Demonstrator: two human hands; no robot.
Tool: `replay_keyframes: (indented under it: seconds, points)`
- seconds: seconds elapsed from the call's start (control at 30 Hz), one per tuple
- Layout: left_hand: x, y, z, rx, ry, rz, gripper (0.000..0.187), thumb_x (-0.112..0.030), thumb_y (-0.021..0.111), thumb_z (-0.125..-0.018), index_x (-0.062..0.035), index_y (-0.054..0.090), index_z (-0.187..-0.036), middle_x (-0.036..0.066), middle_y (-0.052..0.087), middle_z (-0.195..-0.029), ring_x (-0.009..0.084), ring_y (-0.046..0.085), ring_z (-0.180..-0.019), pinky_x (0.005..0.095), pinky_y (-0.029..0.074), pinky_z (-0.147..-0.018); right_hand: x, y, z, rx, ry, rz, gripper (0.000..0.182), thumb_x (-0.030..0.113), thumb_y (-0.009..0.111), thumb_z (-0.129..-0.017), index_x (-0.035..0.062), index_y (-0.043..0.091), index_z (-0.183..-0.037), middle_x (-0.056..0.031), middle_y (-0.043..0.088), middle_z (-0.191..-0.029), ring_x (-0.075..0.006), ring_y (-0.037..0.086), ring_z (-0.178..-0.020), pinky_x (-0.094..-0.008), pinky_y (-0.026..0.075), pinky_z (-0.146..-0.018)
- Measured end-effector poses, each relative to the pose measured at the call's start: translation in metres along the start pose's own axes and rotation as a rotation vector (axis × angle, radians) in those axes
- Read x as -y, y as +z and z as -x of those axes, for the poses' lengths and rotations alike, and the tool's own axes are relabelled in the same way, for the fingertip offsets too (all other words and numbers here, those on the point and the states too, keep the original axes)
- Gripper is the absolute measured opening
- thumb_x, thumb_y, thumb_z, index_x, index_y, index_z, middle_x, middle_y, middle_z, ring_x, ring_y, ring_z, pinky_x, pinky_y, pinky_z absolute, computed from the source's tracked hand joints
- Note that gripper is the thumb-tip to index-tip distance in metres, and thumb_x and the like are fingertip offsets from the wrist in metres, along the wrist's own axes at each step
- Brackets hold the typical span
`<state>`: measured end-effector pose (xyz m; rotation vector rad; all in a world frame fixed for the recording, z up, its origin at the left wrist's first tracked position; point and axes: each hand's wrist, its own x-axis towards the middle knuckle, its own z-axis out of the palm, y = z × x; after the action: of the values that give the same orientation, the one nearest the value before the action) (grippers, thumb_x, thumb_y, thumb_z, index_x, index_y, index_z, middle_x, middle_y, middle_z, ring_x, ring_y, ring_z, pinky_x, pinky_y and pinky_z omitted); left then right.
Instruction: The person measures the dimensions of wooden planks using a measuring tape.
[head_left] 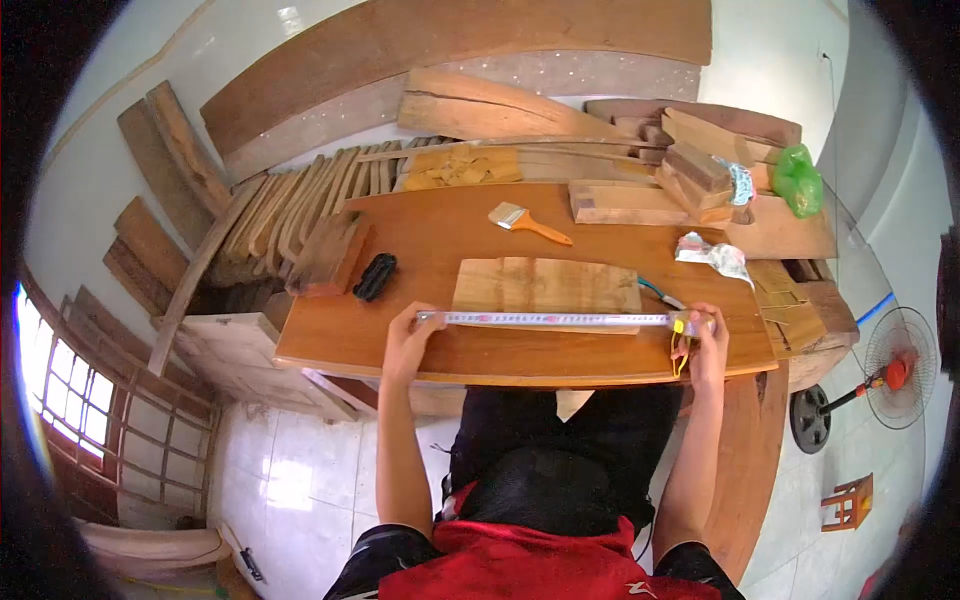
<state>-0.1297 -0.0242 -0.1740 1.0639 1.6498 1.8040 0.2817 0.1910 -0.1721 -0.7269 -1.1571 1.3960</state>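
Note:
A tape measure (550, 319) lies stretched along the near edge of a flat wooden board (545, 283) on the brown table (440, 350). My left hand (408, 337) pins the tape's free end at the board's left corner. My right hand (706, 343) grips the tape's yellow case at the board's right end, and a yellow strap hangs down from it.
On the table lie a paintbrush (525, 222), a black object (375, 275), a dark wood block (330, 255), a crumpled wrapper (713, 255) and a blue-handled tool (657, 292). Stacked timber and planks fill the far side. A green bag (797, 180) sits right. A fan (895, 370) stands on the floor.

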Motion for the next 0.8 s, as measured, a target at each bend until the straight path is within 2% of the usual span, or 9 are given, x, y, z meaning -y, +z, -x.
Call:
replay_keyframes:
  seconds: [0.17, 0.27, 0.37, 0.47, 0.57, 0.7, 0.73, 0.8]
  points:
    - [-0.003, 0.000, 0.000, 0.025, -0.041, 0.116, 0.010, -0.009, 0.063, -0.097, 0.0002, 0.063, -0.097, 0.006, 0.064, -0.093, 0.0136, 0.063, -0.089, 0.0272, 0.054, -0.086, -0.003, -0.001, 0.001, -0.014, 0.001, 0.052, 0.024, 0.023, 0.067, -0.095, 0.0024, 0.058, -0.104, -0.0066, 0.057, -0.070, -0.0116, 0.047, -0.043, -0.0280, 0.044, -0.038]
    - [0.004, -0.001, -0.002, 0.034, 0.013, 0.161, 0.005, -0.006, 0.062, -0.096, -0.0010, 0.062, -0.098, 0.005, 0.061, -0.094, 0.0137, 0.063, -0.088, 0.0280, 0.054, -0.084, -0.003, 0.002, 0.003, -0.065, -0.014, 0.043, 0.019, 0.019, 0.066, -0.094, 0.0037, 0.058, -0.101, -0.0062, 0.057, -0.070, -0.0107, 0.045, -0.042, -0.0265, 0.040, -0.037]
    - [-0.009, 0.007, 0.002, 0.000, -0.017, 0.112, 0.006, -0.001, 0.062, -0.095, -0.0021, 0.062, -0.101, 0.004, 0.058, -0.095, 0.0142, 0.062, -0.087, 0.0279, 0.054, -0.080, -0.005, 0.001, 0.004, -0.064, -0.019, 0.003, 0.012, 0.014, 0.062, -0.092, 0.0050, 0.058, -0.099, -0.0060, 0.058, -0.069, -0.0098, 0.043, -0.040, -0.0260, 0.036, -0.035]
    - [-0.002, 0.001, 0.000, 0.083, 0.092, -0.125, 0.011, -0.001, 0.064, -0.093, -0.0012, 0.062, -0.104, 0.004, 0.059, -0.094, 0.0135, 0.060, -0.085, 0.0276, 0.051, -0.076, -0.004, 0.001, 0.005, -0.068, -0.009, 0.019, 0.013, 0.015, 0.064, -0.091, 0.0041, 0.059, -0.095, -0.0061, 0.057, -0.069, -0.0108, 0.046, -0.041, -0.0258, 0.036, -0.035]
    - [0.002, -0.003, -0.005, 0.204, 0.212, -0.450, 0.016, -0.001, 0.066, -0.091, 0.0002, 0.062, -0.106, 0.003, 0.059, -0.094, 0.0127, 0.059, -0.084, 0.0273, 0.049, -0.075, -0.007, 0.003, 0.003, -0.120, -0.052, 0.091, 0.016, 0.018, 0.065, -0.092, 0.0023, 0.060, -0.095, -0.0063, 0.059, -0.068, -0.0120, 0.048, -0.040, -0.0259, 0.038, -0.035]
    - [0.008, -0.009, -0.010, 0.194, 0.190, -0.408, 0.015, -0.003, 0.069, -0.090, 0.0005, 0.062, -0.104, 0.004, 0.062, -0.093, 0.0121, 0.059, -0.084, 0.0270, 0.048, -0.077, 0.002, 0.003, 0.005, -0.047, 0.004, 0.169, 0.023, 0.023, 0.067, -0.093, 0.0013, 0.060, -0.094, -0.0093, 0.064, -0.072, -0.0114, 0.050, -0.041, -0.0253, 0.039, -0.035]
    - [0.011, -0.007, -0.010, 0.148, 0.200, -0.362, 0.015, -0.003, 0.069, -0.090, 0.0003, 0.062, -0.103, 0.004, 0.062, -0.092, 0.0122, 0.059, -0.084, 0.0268, 0.048, -0.078, 0.009, 0.006, 0.005, -0.036, 0.057, 0.162, 0.027, 0.021, 0.075, -0.090, 0.0013, 0.058, -0.098, -0.0090, 0.065, -0.074, -0.0109, 0.053, -0.043, -0.0249, 0.043, -0.038]
    - [0.008, 0.000, -0.007, 0.067, 0.200, -0.317, 0.014, -0.003, 0.070, -0.090, 0.0000, 0.062, -0.102, 0.004, 0.063, -0.091, 0.0123, 0.059, -0.084, 0.0264, 0.048, -0.078, 0.010, 0.000, 0.005, 0.155, 0.047, 0.198, 0.038, 0.013, 0.083, -0.082, 0.0015, 0.054, -0.105, -0.0085, 0.067, -0.079, -0.0110, 0.060, -0.053, -0.0256, 0.051, -0.044]
